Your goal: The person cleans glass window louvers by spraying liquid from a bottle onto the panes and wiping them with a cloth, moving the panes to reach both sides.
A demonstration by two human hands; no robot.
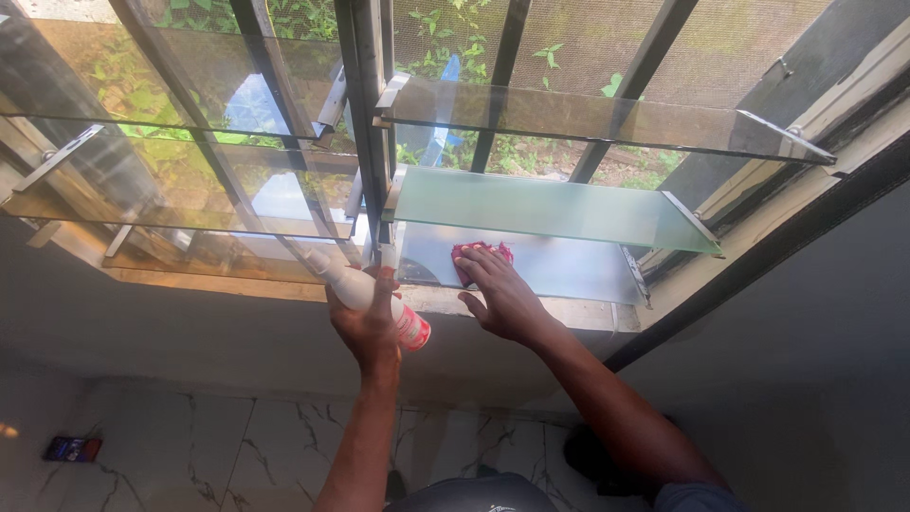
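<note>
The left hand (368,327) is wrapped around a white spray bottle (365,292) with a red label, fingers closed on its body, nozzle pointing up and left toward the window frame (365,142). Just to its right, the right hand (500,296) lies flat, fingers spread, pressing a pink cloth (471,254) against the lowest frosted glass slat (569,270). More glass slats (569,116) sit tilted open above it. Below, near the left edge, a small dark packet (72,448) lies on the marble floor (237,446).
</note>
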